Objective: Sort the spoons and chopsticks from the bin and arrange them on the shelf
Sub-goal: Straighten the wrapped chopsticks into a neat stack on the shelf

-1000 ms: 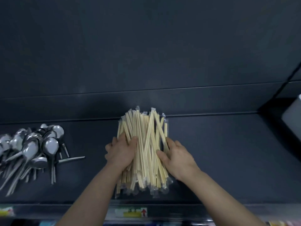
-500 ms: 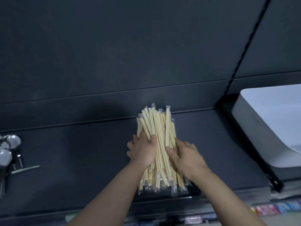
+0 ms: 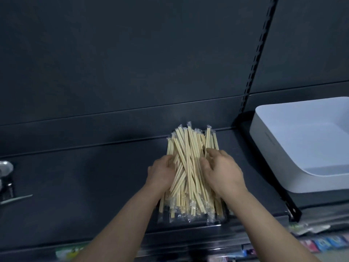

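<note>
**A:** Bamboo, pale, each pair in a clear plastic sleeve. The chopsticks (image 3: 187, 157) lie in one loose pile on the dark shelf (image 3: 94, 186), right of the middle, with their ends pointing near and far.

**B:** And the hands?

**A:** The left hand (image 3: 161, 175) is on the pile's left flank, fingers curled into the sticks. The right hand (image 3: 223, 175) is on the right flank and top, fingers bent, tips on the wrappers. The pile is squeezed between them and rests on the shelf.

**B:** How would you expect it to handle?

**A:** Light, I'd say, and each stick stiff, but the pile as a whole is sloppy. Those sleeves look slick, so the pairs will probably slide over one another and fan out. Several already cross at angles.

**B:** So where should one take hold?

**A:** At mid-length, from both sides at once, as the hands are placed now. Pinching one end would likely let the other end splay. To square it up, I'd tap the near ends level.

**B:** What else is around?

**A:** The white bin (image 3: 268, 157) sits to the right, near the pile but not touching it. The spoons (image 3: 5, 168) are at the far left edge, well apart.
</note>
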